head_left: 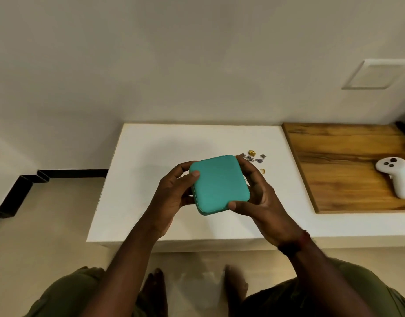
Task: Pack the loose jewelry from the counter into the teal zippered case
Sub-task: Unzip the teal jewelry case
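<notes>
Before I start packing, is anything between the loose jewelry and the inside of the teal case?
Yes: the case is closed, gripped by the left hand and right hand over the counter. The jewelry lies uncovered just beyond it.

Both hands, left (174, 191) and right (261, 197), gripped the closed teal case (219, 184) above the white counter (162, 145). Loose jewelry (254, 157) lay behind it; a white controller (395, 177) rested on the wooden board (341, 161).
</notes>
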